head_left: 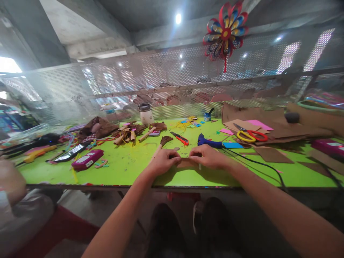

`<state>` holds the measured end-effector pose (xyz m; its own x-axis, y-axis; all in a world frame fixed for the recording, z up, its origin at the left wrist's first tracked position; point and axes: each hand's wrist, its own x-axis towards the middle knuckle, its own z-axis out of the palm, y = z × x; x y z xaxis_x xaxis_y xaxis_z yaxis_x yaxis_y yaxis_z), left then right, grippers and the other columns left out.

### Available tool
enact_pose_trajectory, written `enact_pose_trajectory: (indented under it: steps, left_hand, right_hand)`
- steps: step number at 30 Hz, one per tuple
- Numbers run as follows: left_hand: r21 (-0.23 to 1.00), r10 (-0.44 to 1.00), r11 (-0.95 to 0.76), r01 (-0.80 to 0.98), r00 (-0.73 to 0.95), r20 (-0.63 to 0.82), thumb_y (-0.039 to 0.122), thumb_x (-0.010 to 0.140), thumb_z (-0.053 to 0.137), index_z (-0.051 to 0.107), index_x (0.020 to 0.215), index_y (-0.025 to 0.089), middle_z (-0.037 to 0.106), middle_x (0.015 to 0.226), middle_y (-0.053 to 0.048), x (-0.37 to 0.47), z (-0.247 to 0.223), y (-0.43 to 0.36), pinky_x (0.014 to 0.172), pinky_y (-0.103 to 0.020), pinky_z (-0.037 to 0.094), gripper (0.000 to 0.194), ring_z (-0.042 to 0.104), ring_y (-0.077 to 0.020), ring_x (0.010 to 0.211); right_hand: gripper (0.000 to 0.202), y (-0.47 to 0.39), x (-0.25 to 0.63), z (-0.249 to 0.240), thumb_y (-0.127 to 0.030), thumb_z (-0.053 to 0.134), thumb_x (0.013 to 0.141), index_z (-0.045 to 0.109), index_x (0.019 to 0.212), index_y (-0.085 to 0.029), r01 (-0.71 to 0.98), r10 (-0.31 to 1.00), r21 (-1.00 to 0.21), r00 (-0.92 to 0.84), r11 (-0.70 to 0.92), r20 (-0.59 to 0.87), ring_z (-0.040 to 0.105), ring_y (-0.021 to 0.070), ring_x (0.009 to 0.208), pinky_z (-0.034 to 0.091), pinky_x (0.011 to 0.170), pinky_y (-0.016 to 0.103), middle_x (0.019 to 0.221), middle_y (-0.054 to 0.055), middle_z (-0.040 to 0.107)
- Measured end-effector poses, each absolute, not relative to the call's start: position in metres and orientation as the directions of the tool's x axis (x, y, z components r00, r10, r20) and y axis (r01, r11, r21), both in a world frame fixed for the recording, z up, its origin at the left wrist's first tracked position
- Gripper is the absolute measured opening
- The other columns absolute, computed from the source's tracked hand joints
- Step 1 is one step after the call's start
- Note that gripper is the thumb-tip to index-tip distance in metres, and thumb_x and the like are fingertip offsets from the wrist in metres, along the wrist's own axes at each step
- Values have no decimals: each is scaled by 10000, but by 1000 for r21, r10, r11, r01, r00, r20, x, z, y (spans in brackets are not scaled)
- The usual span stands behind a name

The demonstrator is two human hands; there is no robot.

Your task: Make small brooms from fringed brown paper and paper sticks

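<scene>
So the person's left hand and right hand each have one end of a flat brown paper or card strip pinched between thumb and fingers, near the front edge of the smooth lime-green surface. Fingers cover its ends, so no telling how long it is. Far left there's another person's arm, super blurry and cut off. Just past the left hand: a brown brush-shaped piece with a fringed end, its pale stem partly hidden. Beyond the right hand, a blue plastic glue gun, then scissors with yellow and red looped handles lying on stacked brown sheets. Way back, a see-through perforated panel, plus a red, blue and gold looped-petal flower decoration, lower petals hard to make out.
</scene>
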<state>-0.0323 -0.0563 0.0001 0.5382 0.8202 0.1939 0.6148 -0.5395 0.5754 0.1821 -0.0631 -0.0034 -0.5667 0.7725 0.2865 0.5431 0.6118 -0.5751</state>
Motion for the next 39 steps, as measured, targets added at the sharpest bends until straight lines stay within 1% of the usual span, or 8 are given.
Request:
enact_pose_trajectory:
  steps: [4, 13, 16, 21, 26, 30, 33, 39]
  left_hand:
    - [563, 818, -553, 614, 528, 227, 268, 774, 471, 618, 691, 137, 598, 630, -1, -29, 1, -60, 692, -275, 427, 214, 522, -125, 620]
    - [614, 805, -549, 567, 556, 207, 305, 806, 481, 625, 757, 130, 627, 693, -22, -26, 5, -62, 658, -259, 424, 231, 539, -129, 655]
    - [672, 796, -520, 528, 584, 157, 343, 818, 480, 627, 763, 129, 624, 663, -22, -25, 8, -64, 645, -257, 429, 266, 536, -122, 621]
    - [751, 790, -440, 493, 610, 62, 377, 834, 464, 568, 646, 135, 579, 531, 3, -25, 9, -66, 565, -225, 404, 323, 513, -95, 515]
    - [797, 832, -392, 460, 547, 93, 401, 791, 526, 582, 625, 126, 576, 510, -3, -31, 3, -61, 496, -208, 361, 326, 466, -75, 452]
    - [824, 874, -354, 441, 470, 124, 414, 743, 586, 573, 603, 133, 542, 459, 18, -31, 0, -59, 504, -218, 375, 314, 444, -68, 422]
    - [852, 883, -338, 399, 447, 142, 443, 722, 603, 553, 587, 139, 543, 458, 17, -32, -2, -56, 487, -225, 363, 337, 435, -71, 416]
    - [928, 884, -262, 266, 452, 121, 473, 695, 638, 553, 616, 128, 544, 471, 18, -37, -5, -51, 468, -205, 329, 364, 439, -67, 427]
  right_hand:
    - [242, -65, 179, -5, -313, 521, 814, 665, 769, -124, 539, 777, -580, -551, 611, 306, 524, 126, 619, 360, 563, 230, 689, 42, 650]
    - [276, -66, 183, -2, -293, 502, 828, 605, 633, -127, 463, 757, -651, -590, 602, 281, 474, 95, 511, 330, 514, 217, 540, 15, 592]
    - [298, -68, 182, -1, -304, 504, 830, 595, 608, -126, 459, 758, -658, -590, 597, 276, 467, 92, 510, 324, 510, 215, 539, 16, 585]
    - [282, -68, 179, -3, -329, 525, 815, 617, 649, -120, 475, 774, -654, -563, 589, 288, 465, 94, 527, 321, 510, 215, 562, 12, 586]
    - [358, -60, 182, -9, -435, 551, 794, 594, 638, -115, 436, 810, -737, -528, 516, 254, 485, 93, 519, 338, 498, 207, 563, 26, 590]
    - [431, -60, 184, -7, -523, 543, 782, 574, 629, -122, 378, 812, -805, -546, 458, 205, 425, 68, 439, 300, 446, 201, 494, 4, 547]
    - [440, -59, 185, -5, -536, 543, 778, 557, 619, -126, 337, 817, -843, -545, 419, 188, 394, 53, 407, 289, 424, 199, 492, -3, 542]
    - [389, -54, 191, -8, -509, 550, 783, 591, 751, -123, 200, 810, -921, -561, 334, 172, 450, 65, 434, 346, 458, 205, 544, -2, 582]
